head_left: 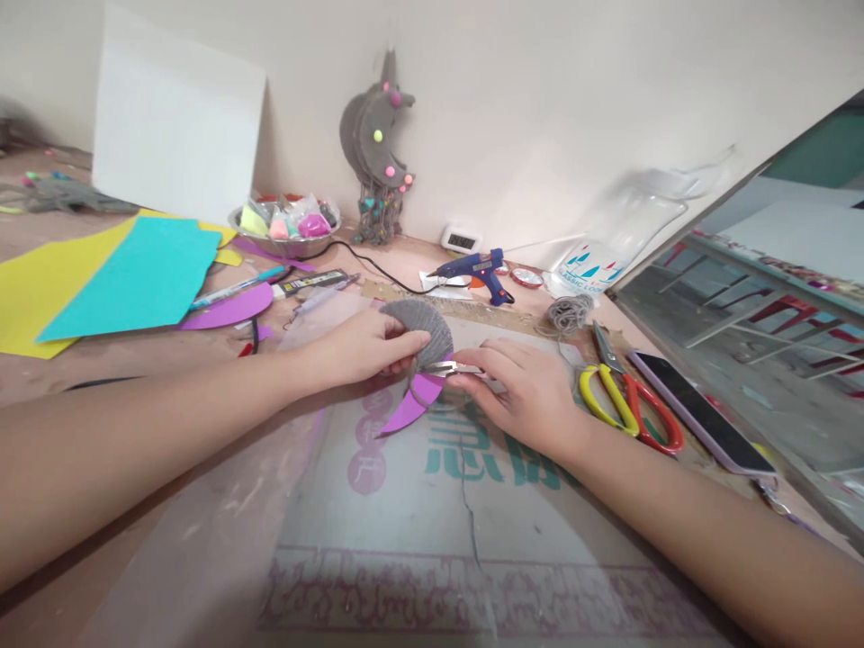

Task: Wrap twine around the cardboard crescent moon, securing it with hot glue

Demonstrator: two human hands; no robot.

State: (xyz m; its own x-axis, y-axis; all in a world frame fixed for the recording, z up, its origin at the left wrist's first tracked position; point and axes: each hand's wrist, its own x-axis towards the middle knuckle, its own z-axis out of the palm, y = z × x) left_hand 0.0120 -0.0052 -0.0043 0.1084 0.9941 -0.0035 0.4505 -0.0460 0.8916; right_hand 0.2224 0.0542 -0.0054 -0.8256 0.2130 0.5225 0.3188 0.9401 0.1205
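My left hand pinches a purple foam crescent whose upper part is wound with grey yarn. The crescent's bare purple tip points down and to the left. A loose strand of yarn loops near the fingers. Closed fingers of my right hand grip a small silver metal tool with a slim tip, laid against the edge where the winding meets bare foam. Its exact kind is partly hidden by the fingers. Both hands are above a printed cardboard sheet.
Right of my hands lie scissors with yellow and red handles, a phone and a yarn ball. Behind are a blue glue gun, a timer, a metal bowl and a decorated grey moon. Coloured sheets lie left.
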